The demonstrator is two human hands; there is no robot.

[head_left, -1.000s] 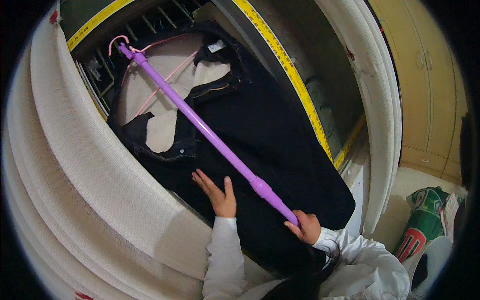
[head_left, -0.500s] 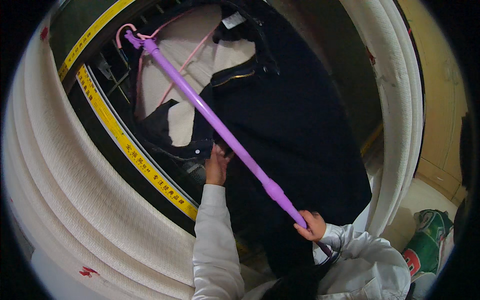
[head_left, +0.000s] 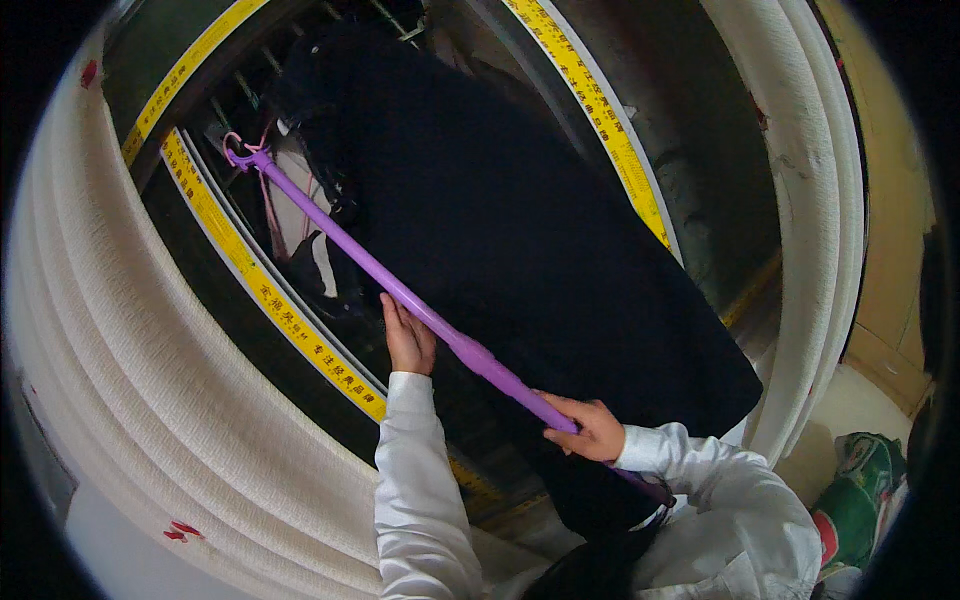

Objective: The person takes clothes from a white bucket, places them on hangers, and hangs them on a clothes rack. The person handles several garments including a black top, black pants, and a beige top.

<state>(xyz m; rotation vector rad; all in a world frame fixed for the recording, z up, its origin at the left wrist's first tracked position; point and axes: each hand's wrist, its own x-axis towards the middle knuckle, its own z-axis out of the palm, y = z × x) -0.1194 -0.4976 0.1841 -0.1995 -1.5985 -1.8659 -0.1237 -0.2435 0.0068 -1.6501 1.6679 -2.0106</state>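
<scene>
A purple clothes pole [head_left: 370,262] slants across the view, its forked tip holding the hook of a pink hanger [head_left: 232,142]. My right hand [head_left: 592,430] is closed around the pole's lower end. Farther up, my left hand [head_left: 408,342] is at the pole, which crosses over it; the fingers on the pole's far side are hidden. A dark pair of trousers [head_left: 520,230] with a pale lining hangs from the hanger and spreads right of the pole. Its waist is now mostly turned out of sight.
Window frames with yellow printed tape [head_left: 290,318] run along the left and upper right [head_left: 600,115]. Cream padded fabric [head_left: 130,330] curves along the left, with more folds [head_left: 800,200] at the right. Metal bars [head_left: 247,90] show beyond the opening. A green bag [head_left: 868,490] lies at lower right.
My left hand has left the waistband and moved to the pole. The pole tip and hanger have shifted lower and slightly left. The trousers have turned, uncovering the upper right frame.
</scene>
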